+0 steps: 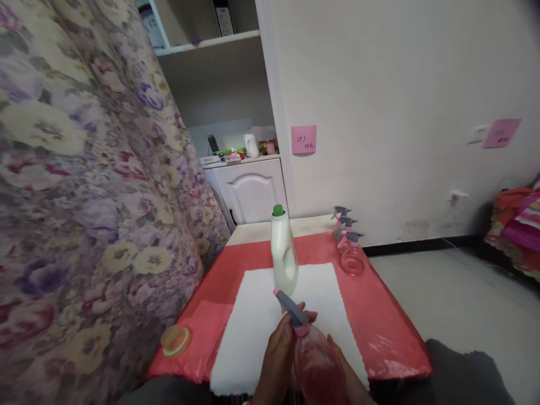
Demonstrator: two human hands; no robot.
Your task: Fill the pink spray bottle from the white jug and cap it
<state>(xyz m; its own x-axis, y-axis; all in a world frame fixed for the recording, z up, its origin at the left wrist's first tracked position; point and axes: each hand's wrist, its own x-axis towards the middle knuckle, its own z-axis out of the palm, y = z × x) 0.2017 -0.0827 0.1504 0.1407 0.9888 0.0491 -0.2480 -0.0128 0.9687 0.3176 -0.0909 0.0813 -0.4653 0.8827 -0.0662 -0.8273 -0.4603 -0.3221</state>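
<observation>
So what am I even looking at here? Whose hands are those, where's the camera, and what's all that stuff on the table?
There's no robot here, just a person using two bare hands. There's only one picture, and it comes from a camera worn on the person's head, looking forward and down. That's why the left hand and right hand reach in from the bottom.

Together they hold a pink spray bottle with a grey top.

The table has a red cover with a white cloth on it. A pale bottle with a green top stands on the cloth. More spray bottles are bunched at the far right, and near the left edge lies a small round thing, too unclear to name.
</observation>
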